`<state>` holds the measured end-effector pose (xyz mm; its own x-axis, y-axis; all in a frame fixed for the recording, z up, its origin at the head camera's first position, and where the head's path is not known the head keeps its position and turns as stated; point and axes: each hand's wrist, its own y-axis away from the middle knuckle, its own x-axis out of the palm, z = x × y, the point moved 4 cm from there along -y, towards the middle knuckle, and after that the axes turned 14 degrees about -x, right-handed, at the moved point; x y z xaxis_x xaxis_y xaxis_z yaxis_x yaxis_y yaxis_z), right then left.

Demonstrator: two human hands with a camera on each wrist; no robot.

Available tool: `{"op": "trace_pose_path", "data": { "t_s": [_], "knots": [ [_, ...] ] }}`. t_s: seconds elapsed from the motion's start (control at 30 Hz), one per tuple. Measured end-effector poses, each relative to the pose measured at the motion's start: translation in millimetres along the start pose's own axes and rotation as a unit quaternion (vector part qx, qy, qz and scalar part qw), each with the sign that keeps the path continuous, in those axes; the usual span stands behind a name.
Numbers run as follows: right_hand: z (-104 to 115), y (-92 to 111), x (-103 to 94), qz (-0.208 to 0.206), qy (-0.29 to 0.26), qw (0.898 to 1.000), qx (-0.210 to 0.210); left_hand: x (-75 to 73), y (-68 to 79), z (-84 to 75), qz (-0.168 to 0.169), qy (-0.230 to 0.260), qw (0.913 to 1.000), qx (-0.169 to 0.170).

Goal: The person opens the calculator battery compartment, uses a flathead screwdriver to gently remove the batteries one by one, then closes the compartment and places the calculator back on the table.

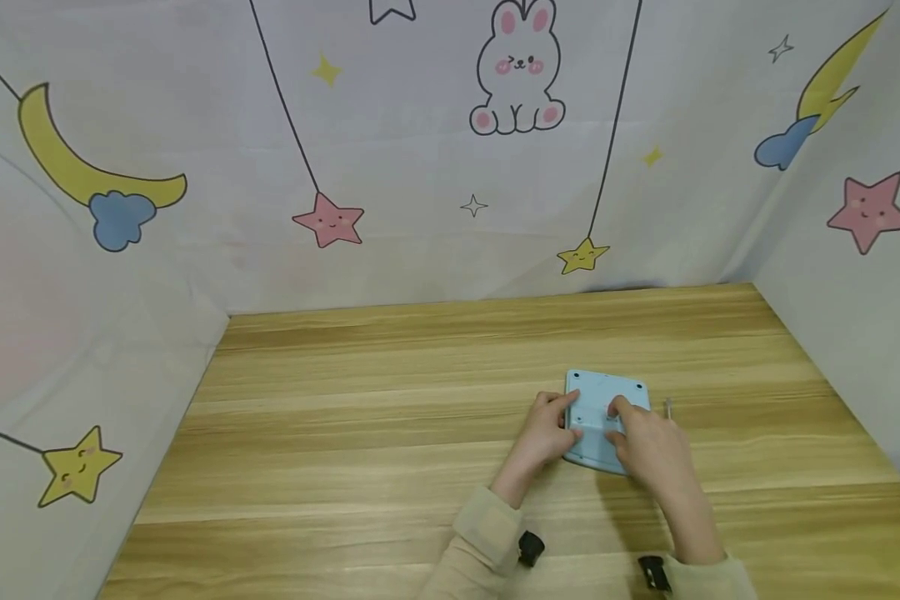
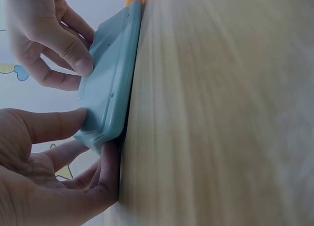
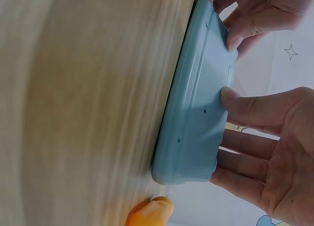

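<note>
Much tabletop flanks the blue case, edge pinched by left fingers; right fingers apparently parted atop.

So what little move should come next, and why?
I'd guess the right hand should gently push its thumb along the blue device's upturned face: that thumb touches it, and the left hand grips the edge, which should help steady it.

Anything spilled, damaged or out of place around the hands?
Nothing stands out: the blue device shows no visible crack between the left hand and right hand, and no spill shows. The orange object beside it is only partly in view.
</note>
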<state>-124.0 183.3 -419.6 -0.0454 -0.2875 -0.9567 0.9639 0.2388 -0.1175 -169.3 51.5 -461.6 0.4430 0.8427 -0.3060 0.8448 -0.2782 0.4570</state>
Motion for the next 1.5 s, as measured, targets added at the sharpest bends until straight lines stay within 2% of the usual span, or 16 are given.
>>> {"op": "trace_pose_path", "data": {
  "t_s": [0.3, 0.57, 0.73, 1.07, 1.17, 1.5],
  "knots": [
    [-1.9, -1.0, -1.2, 0.016, -0.003, 1.000, 0.005, -0.7, 1.6, -0.9, 0.001, -0.003, 1.0000, -0.006],
    [-3.4, -2.3, -3.1, 0.009, -0.023, 1.000, 0.012, -2.6, 0.1, -0.3, -0.002, -0.009, 0.9999, 0.008],
    [-2.2, -2.2, -6.7, -0.006, -0.039, 0.999, 0.013, -4.1, 0.2, -1.3, -0.006, -0.018, 0.9997, 0.014],
    [-0.9, -1.3, -9.3, -0.059, -0.046, 0.997, 0.008, -4.1, -0.6, -0.4, -0.006, -0.021, 0.9998, 0.002],
    [-1.0, -0.6, -9.1, -0.065, -0.053, 0.996, 0.005, -3.8, -1.0, -0.3, -0.006, -0.023, 0.9997, 0.007],
    [0.6, 1.6, -7.4, -0.080, -0.037, 0.996, -0.024, -1.8, -3.0, 2.2, -0.003, -0.009, 0.9999, -0.008]
  ]
}}
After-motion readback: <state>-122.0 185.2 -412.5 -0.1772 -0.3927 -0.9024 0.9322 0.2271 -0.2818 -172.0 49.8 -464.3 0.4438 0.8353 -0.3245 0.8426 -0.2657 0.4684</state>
